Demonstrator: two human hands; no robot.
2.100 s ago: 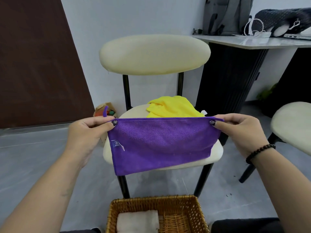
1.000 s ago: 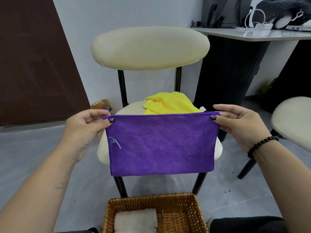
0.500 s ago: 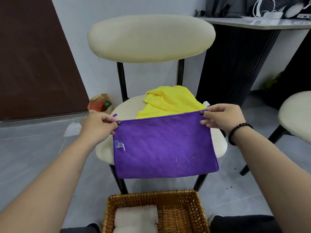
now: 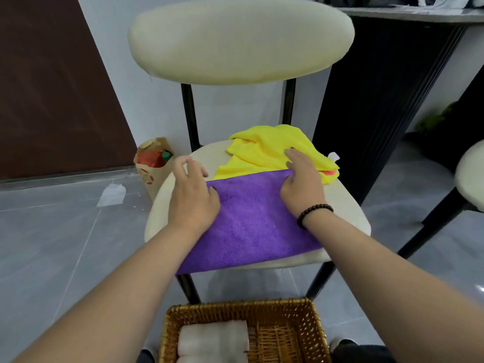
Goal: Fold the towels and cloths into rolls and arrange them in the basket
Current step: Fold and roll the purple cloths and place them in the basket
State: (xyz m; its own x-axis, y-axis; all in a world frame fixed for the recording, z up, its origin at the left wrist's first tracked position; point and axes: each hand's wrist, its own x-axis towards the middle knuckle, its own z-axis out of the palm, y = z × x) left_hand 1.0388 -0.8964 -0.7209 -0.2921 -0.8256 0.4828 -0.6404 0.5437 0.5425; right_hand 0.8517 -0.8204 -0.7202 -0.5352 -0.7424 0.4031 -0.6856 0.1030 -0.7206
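— What's on the seat? 
— From my feed: a cream chair (image 4: 167, 218) carries a purple cloth (image 4: 251, 229) flat under both hands, a crumpled yellow cloth (image 4: 264, 150) just beyond my right fingertips. 
— And the floor? 
— A wicker basket (image 4: 311, 326) below my wrists.

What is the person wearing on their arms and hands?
Both forearms are bare, with no sleeves showing. The right hand has a dark beaded bracelet round its wrist. The left hand wears nothing, though one fingernail looks darkly polished.
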